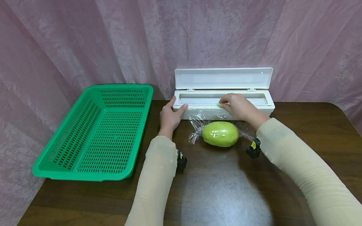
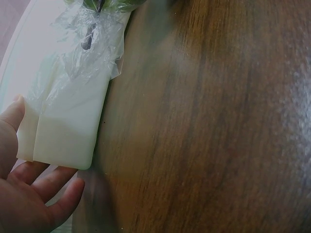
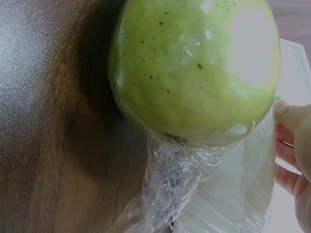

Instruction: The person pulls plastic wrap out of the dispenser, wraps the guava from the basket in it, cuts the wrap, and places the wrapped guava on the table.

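A white cling film dispenser [image 1: 224, 113] stands at the back of the table with its lid raised and a film roll inside. My left hand [image 1: 169, 118] grips its left end, thumb on top and fingers at the end face. With thumb and fingertips, my right hand [image 1: 238, 107] pinches a small green slider [image 1: 218, 104] on the dispenser's front edge. Just in front lies a green oval fruit [image 1: 220, 134], specked with dark dots in the right wrist view and wrapped in clear cling film [image 3: 177, 179]. The film is twisted at the fruit's ends and stretches over the dispenser's front.
To the left, a green perforated plastic basket [image 1: 148, 105] sits on the brown wooden table [image 1: 88, 211]. A pink curtain [image 1: 146, 32] hangs right behind the dispenser. The raised lid [image 1: 223, 78] stands up at the back. Black wrist cameras flank the fruit.
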Motion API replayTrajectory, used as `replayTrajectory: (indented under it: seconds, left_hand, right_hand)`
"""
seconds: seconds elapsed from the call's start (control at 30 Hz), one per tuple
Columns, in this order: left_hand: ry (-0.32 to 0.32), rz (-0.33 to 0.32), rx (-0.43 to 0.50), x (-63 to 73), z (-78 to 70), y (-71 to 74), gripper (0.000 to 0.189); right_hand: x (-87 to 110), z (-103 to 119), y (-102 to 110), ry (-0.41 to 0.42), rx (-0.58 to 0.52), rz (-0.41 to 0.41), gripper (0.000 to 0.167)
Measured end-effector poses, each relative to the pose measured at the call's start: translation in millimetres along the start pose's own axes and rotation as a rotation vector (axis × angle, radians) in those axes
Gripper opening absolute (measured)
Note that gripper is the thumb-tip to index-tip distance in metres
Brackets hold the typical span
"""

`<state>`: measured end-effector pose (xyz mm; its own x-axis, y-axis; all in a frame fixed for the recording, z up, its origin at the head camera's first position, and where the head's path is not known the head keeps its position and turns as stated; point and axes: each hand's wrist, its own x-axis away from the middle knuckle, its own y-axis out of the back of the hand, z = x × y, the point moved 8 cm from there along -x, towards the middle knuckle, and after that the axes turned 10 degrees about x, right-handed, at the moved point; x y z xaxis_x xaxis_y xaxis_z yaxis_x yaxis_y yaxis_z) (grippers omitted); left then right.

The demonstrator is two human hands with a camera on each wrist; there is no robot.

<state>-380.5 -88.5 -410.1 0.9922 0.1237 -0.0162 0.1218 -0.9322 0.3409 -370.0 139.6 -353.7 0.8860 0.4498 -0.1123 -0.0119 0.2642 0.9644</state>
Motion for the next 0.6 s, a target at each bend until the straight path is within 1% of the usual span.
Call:
replayTrajectory:
  seconds: [0.33, 0.6]
  left_hand:
    - [-0.01, -0.005, 0.001, -0.1, -1.3, 0.7, 0.069]
    - [0.003, -0.002, 0.0, 0.7, 0.0, 0.8, 0.07]
  right_hand:
    - [1.8, -0.2, 0.0, -0.002, 0.009, 0.01, 0.025]
    - [1.6, 0.2, 0.8, -0.005, 0.011, 0.003, 0.026]
